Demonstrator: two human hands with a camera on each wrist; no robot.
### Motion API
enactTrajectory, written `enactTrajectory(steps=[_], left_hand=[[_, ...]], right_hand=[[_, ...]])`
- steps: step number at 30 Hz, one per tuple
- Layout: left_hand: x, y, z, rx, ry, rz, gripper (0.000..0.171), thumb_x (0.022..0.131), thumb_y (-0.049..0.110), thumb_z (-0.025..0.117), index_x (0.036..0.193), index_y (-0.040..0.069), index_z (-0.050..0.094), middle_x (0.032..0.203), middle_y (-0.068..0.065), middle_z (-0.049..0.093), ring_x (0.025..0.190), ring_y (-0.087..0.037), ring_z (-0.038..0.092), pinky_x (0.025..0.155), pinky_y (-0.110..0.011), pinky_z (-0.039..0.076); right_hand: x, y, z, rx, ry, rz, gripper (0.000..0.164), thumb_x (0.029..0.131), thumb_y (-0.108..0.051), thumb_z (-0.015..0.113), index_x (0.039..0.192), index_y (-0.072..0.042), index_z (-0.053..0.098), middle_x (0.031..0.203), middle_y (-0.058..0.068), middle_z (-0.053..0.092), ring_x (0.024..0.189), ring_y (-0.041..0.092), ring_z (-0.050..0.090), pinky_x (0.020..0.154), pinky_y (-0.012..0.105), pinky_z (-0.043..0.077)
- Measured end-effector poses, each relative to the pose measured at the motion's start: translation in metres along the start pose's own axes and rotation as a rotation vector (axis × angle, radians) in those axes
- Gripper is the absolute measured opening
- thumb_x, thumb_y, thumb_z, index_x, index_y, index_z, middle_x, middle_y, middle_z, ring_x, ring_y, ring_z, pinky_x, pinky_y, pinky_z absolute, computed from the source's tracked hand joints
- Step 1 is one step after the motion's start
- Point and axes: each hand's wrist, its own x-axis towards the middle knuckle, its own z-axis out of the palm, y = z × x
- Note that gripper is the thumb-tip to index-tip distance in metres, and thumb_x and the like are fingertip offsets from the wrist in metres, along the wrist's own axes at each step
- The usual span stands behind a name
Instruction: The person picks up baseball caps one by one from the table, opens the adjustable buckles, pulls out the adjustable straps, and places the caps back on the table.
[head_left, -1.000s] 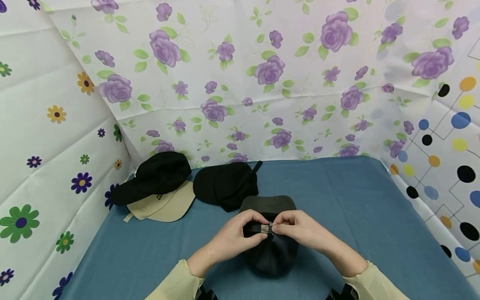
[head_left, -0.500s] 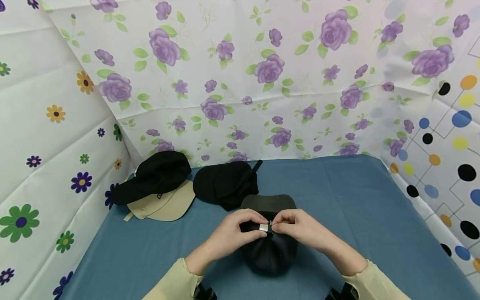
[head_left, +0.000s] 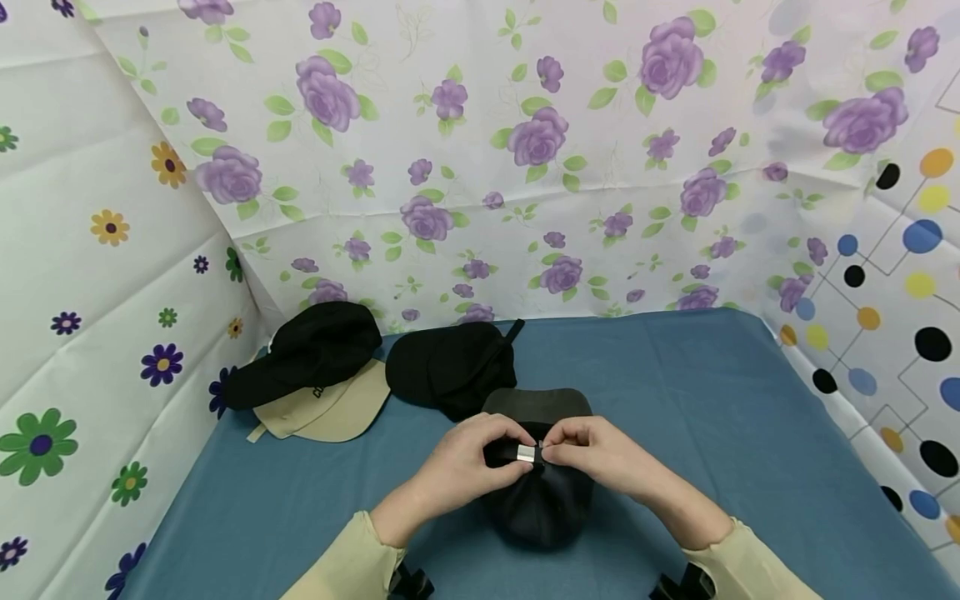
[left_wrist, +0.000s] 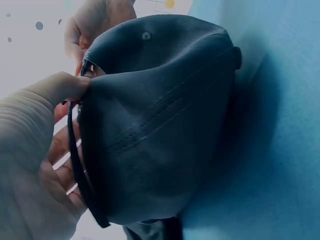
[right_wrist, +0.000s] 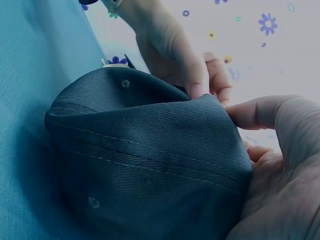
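A black baseball cap (head_left: 538,508) sits on the blue cloth before me, its brim (head_left: 537,403) pointing away. At its back is an adjustment strap with a silver metal buckle (head_left: 527,453). My left hand (head_left: 457,462) pinches the strap at the buckle's left side between thumb and fingers. Just right of the buckle, my right hand (head_left: 603,454) pinches the strap end and cap edge. In the left wrist view the left thumb (left_wrist: 65,87) presses by the rear opening. The right wrist view shows the cap's stitched crown (right_wrist: 150,160); the strap is hidden there.
A second black cap (head_left: 311,354) lies on a beige cap (head_left: 337,408) at the far left. Beside them is another black cap (head_left: 446,367) with its strap sticking up. Blue cloth (head_left: 697,408) covers the table, with patterned sheets (head_left: 480,150) hanging around it.
Both hands stay at the strap. The buckle looks brighter and slightly more tilted toward the camera, and has shifted a little left. The other caps have not moved.
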Motion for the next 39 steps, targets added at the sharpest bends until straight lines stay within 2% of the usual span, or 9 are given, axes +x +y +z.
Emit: enactTrajectory(steps=[4,9,14,19,25,30,39], left_hand=[[0.002,0.003,-0.002,0.139,0.017,0.077,0.018,0.094,0.030,0.078,0.111,0.028,0.073,0.110,0.022,0.067,0.101,-0.002,0.058,0.091,-0.034,0.049],[0.003,0.004,-0.002,0.181,0.036,0.113,0.015,0.093,0.028,0.079,0.107,0.027,0.073,0.111,0.022,0.067,0.102,-0.001,0.059,0.094,-0.033,0.049],[0.002,0.002,0.000,0.090,0.050,0.088,0.016,0.093,0.025,0.079,0.105,0.031,0.070,0.116,0.022,0.066,0.105,-0.002,0.059,0.093,-0.032,0.050],[0.001,-0.002,0.002,-0.025,0.044,0.057,0.014,0.095,0.024,0.077,0.107,0.027,0.071,0.118,0.021,0.065,0.107,-0.004,0.060,0.094,-0.032,0.050],[0.001,-0.004,0.002,-0.037,0.051,0.086,0.015,0.093,0.023,0.079,0.106,0.025,0.072,0.117,0.020,0.066,0.107,-0.004,0.060,0.093,-0.033,0.051],[0.000,-0.008,0.002,-0.068,0.038,0.106,0.015,0.093,0.025,0.079,0.107,0.025,0.073,0.119,0.019,0.065,0.109,-0.005,0.060,0.093,-0.032,0.051],[0.000,-0.009,-0.001,-0.115,0.014,0.087,0.018,0.093,0.025,0.080,0.105,0.033,0.070,0.119,0.019,0.065,0.111,-0.006,0.059,0.095,-0.034,0.051]], right_hand=[[0.000,0.000,0.001,-0.003,-0.003,-0.002,0.022,0.102,-0.027,0.066,0.106,-0.006,0.073,0.079,0.005,0.064,0.074,0.018,0.051,0.071,0.033,0.042],[-0.001,0.000,0.001,0.000,-0.015,-0.013,0.022,0.101,-0.028,0.067,0.106,-0.006,0.073,0.076,0.004,0.062,0.070,0.015,0.048,0.069,0.031,0.042],[0.000,0.001,0.000,-0.004,-0.017,-0.017,0.022,0.102,-0.027,0.066,0.106,-0.006,0.073,0.076,0.004,0.061,0.070,0.016,0.048,0.069,0.031,0.042],[0.001,0.002,0.000,-0.019,0.010,-0.013,0.021,0.102,-0.027,0.066,0.106,-0.008,0.074,0.080,0.005,0.066,0.079,0.020,0.053,0.076,0.035,0.044],[0.001,0.002,0.001,-0.014,-0.019,-0.028,0.020,0.102,-0.024,0.065,0.104,-0.006,0.073,0.075,0.004,0.059,0.070,0.016,0.048,0.068,0.031,0.042],[0.001,0.001,0.002,-0.005,-0.059,-0.047,0.017,0.102,-0.020,0.063,0.102,-0.005,0.071,0.075,0.004,0.058,0.070,0.015,0.047,0.066,0.029,0.041],[0.003,0.003,0.002,-0.012,-0.001,-0.021,0.018,0.101,-0.023,0.065,0.103,-0.007,0.073,0.071,0.002,0.058,0.066,0.014,0.047,0.064,0.030,0.042]])
